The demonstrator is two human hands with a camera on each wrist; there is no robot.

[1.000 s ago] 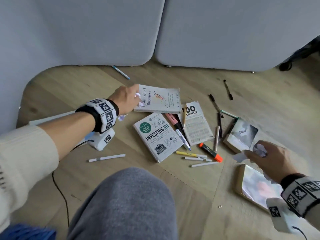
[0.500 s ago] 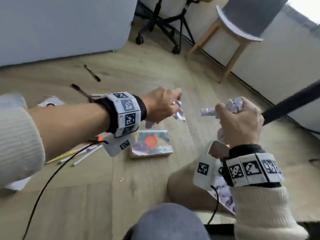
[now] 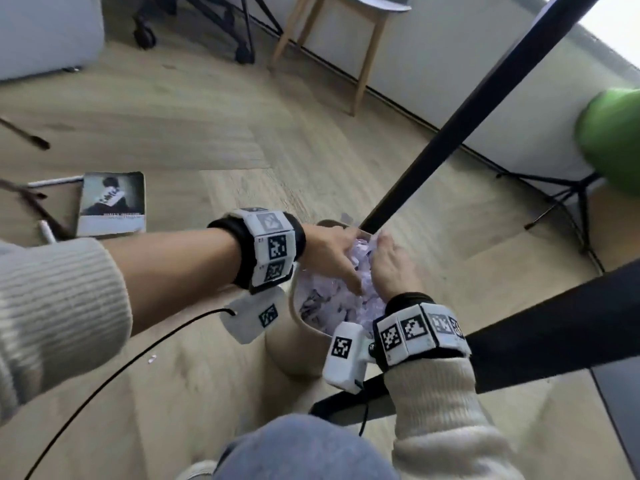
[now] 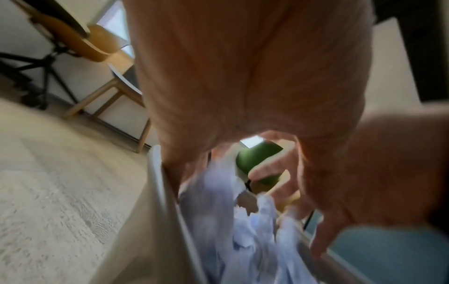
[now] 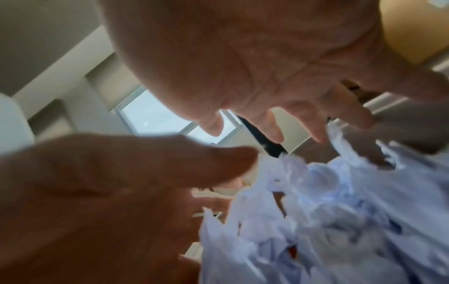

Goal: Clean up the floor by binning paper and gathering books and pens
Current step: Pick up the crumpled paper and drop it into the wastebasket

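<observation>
A beige bin point(image 3: 298, 351) stands between my knees and a black table leg, heaped with crumpled white paper point(image 3: 332, 303). Both hands are over its mouth. My left hand point(image 3: 341, 258) reaches in from the left, its fingers stretched down onto the paper point(image 4: 243, 230) beside the bin's rim point(image 4: 157, 173). My right hand point(image 3: 384, 258) hovers at the right side; in the right wrist view its fingers point(image 5: 274, 130) are spread apart above the paper point(image 5: 328, 211) and hold nothing. A grey-covered book point(image 3: 112, 202) lies on the floor to the left, with a white pen point(image 3: 52, 181) beside it.
Black table legs point(image 3: 450, 133) cross right behind and right of the bin. A dark pen point(image 3: 34, 140) lies at far left. A wooden chair point(image 3: 363, 46), a wheeled stand point(image 3: 239, 36), a tripod point(image 3: 571, 202) and a green object point(image 3: 613, 133) ring the wooden floor.
Both hands carried crumpled paper from the book pile round to the right and down over the bin. The paper they gripped half a second ago has left their fingers.
</observation>
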